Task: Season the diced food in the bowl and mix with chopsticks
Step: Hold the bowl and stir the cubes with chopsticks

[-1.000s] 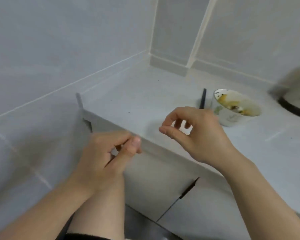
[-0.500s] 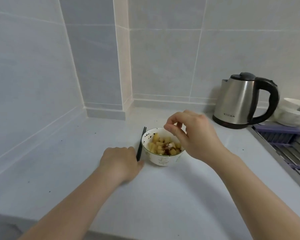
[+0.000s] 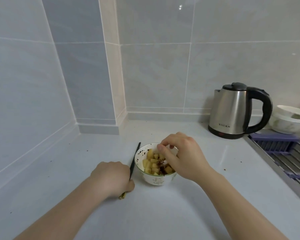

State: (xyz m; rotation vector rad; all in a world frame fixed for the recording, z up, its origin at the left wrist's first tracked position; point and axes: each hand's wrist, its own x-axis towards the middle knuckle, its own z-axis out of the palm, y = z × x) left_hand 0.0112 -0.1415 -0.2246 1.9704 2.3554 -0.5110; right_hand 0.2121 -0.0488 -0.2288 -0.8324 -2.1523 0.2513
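So the bowl [image 3: 155,177] sits on the pale desk [image 3: 163,213] near the corner, full of yellow diced food [image 3: 154,167] with a dark sprinkle of seasoning on top and specks stuck up the inner wall. Our right hand [image 3: 184,156] hovers right over the bowl's far-right rim, fingertips [image 3: 160,147] bunched together in a pinch above the food; whatever is between them is too small to tell. Just left of the bowl lie the dark chopsticks [image 3: 134,161], and our left hand [image 3: 112,177] is curled down over their near end, grip closed around them, with the tan tips poking out under the palm. Compared with half a second ago, the left hand has gone from just resting beside the sticks to covering them, and the right hand has dropped a bit lower over the food. Further out, a steel kettle [image 3: 232,111] stands by the back wall, and past it a white bowl [image 3: 289,121] sits above a drying rack [image 3: 284,153].
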